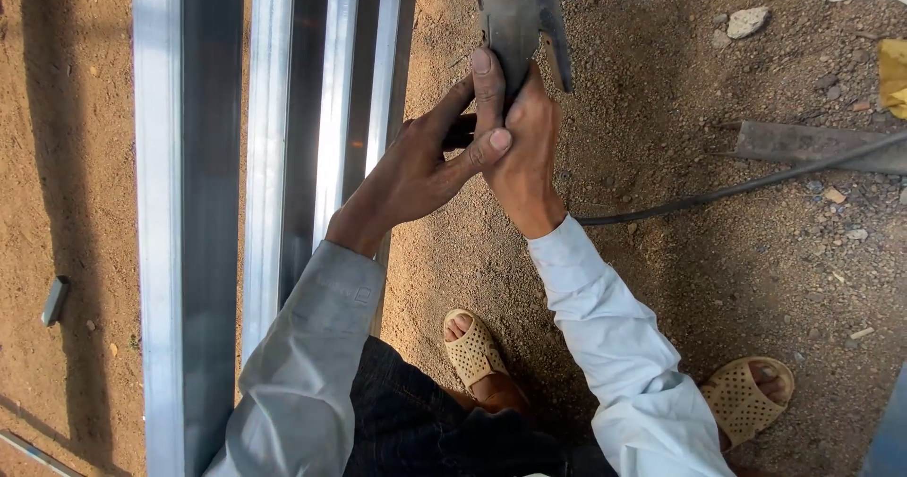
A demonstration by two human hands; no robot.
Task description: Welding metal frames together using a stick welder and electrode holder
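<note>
Both hands meet at twelve o'clock from the person's body. The right hand (525,146) is closed around the grip of a grey, worn metal power tool (515,24), its forefinger stretched up the casing. The left hand (420,170) curls partly shut, thumb pressing the right hand. A black cable (746,186) trails toward three o'clock over sandy ground (661,269); shiny steel rectangular tubes (189,203) lie at nine o'clock.

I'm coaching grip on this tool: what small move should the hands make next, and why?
Probably shift the left hand off the right hand onto the grey power tool itself. Both hands crowd the tool's lower end, the left only overlapping the right's fingers, and its black cable trails sideways over the gravel.
</note>
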